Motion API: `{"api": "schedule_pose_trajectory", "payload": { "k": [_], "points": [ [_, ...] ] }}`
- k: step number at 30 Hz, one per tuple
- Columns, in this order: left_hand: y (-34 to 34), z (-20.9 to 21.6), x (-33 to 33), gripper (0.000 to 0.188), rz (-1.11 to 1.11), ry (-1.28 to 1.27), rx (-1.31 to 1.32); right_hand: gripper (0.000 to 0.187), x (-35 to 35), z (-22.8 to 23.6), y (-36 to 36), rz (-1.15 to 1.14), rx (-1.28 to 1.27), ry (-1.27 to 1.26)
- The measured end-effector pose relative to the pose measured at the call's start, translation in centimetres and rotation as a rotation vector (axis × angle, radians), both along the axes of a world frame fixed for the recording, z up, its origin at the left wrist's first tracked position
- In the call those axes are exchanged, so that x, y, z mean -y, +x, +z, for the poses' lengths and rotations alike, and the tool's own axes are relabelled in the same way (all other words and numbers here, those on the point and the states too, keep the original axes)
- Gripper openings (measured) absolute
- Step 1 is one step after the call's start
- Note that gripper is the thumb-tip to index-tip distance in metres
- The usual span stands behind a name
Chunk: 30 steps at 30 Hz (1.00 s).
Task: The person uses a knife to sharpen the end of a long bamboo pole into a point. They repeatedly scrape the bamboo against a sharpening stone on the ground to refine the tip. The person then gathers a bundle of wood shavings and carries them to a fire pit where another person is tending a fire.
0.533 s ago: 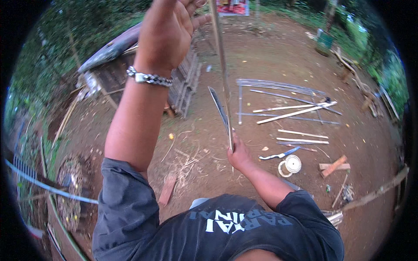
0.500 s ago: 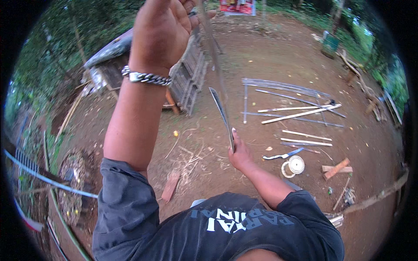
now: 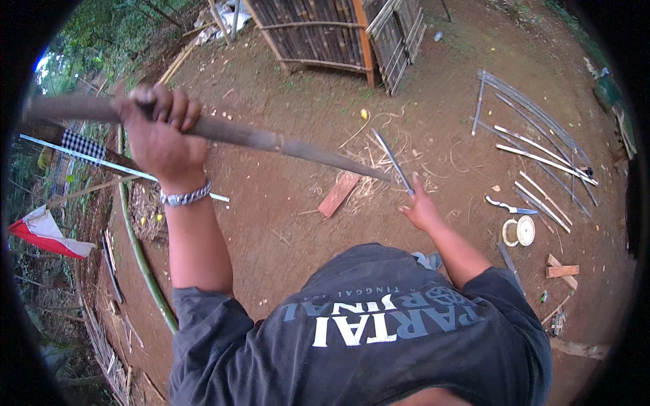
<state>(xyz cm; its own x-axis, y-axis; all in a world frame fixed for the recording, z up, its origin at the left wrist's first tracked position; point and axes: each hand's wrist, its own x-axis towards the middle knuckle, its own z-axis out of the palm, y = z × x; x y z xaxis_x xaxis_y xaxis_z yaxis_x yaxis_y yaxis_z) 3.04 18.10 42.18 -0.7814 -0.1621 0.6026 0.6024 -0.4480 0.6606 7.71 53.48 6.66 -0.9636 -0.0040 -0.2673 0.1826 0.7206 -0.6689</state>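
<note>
My left hand (image 3: 161, 145) is wrapped round a long brown bamboo pole (image 3: 247, 135), held up at the left. The pole slants down to the right, narrowing with distance, and its near end is blurred at the left rim. In my right hand (image 3: 423, 206) is a long-bladed machete (image 3: 391, 159), its blade pointing up and to the left; the fingers hide its handle. The pole's far tip appears close to the blade, but I cannot tell whether they touch. Beneath them, pale shavings (image 3: 379, 159) litter the dirt beside a reddish wooden board (image 3: 338, 194).
Thin poles and strips (image 3: 542, 159) lie at the right, near a white-handled knife (image 3: 521, 208), a pale spool (image 3: 525, 231) and crossed wood pieces (image 3: 562, 271). A slatted bamboo hut (image 3: 315, 37) stands ahead. At left are a green bamboo pole (image 3: 139, 254) and a red-and-white flag (image 3: 51, 233).
The view has swung left and down. My left hand has dropped from high overhead to the left, and the bamboo pole now lies across the view. The machete stays in my right hand.
</note>
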Motion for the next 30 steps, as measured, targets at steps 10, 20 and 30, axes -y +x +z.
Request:
{"api": "schedule_pose_trajectory", "payload": {
  "k": [10, 20, 30],
  "points": [
    [0.4, -20.2, 14.4, 0.045, 0.666, -0.043, 0.151, 0.08, 1.9, -9.9, 8.6, -0.239, 0.236, 0.081],
    [-2.7, -37.2, 11.5, 0.046, 1.025, -0.077, 0.251, 0.073, 6.5, -15.8, 0.2, 0.05, 0.425, 0.03],
    [-2.3, -37.7, 13.3, 0.045, 0.576, -0.137, 0.201, 0.036, 19.0, -35.3, -12.0, 0.245, 0.474, -0.077]
  ]
}}
